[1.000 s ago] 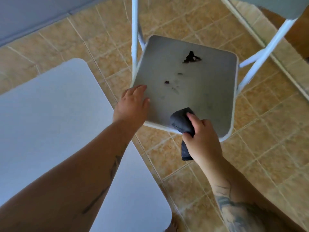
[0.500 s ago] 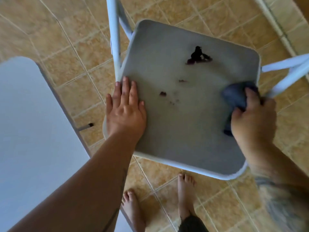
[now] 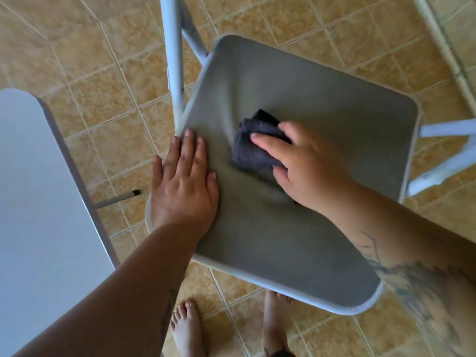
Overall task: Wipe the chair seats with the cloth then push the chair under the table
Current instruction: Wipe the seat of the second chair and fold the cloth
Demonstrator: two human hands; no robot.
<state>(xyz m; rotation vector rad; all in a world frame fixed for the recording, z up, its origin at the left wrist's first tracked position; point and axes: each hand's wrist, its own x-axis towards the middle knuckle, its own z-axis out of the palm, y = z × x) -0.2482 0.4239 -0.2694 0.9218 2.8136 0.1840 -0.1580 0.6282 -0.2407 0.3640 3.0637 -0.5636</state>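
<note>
right hand (image 3: 306,163) presses bunched cloth (image 3: 253,148) onto tilted chair seat (image 3: 322,104); left hand (image 3: 184,186) spread flat at its edge.

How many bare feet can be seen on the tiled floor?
2. One foot is at the bottom edge, left of the chair seat. The other foot is beside it, its toes under the seat's front edge.

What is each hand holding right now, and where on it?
Right hand presses a bunched dark cloth onto the chair seat, fingers over its top. Left hand holds nothing, flat on the seat's edge.
</note>
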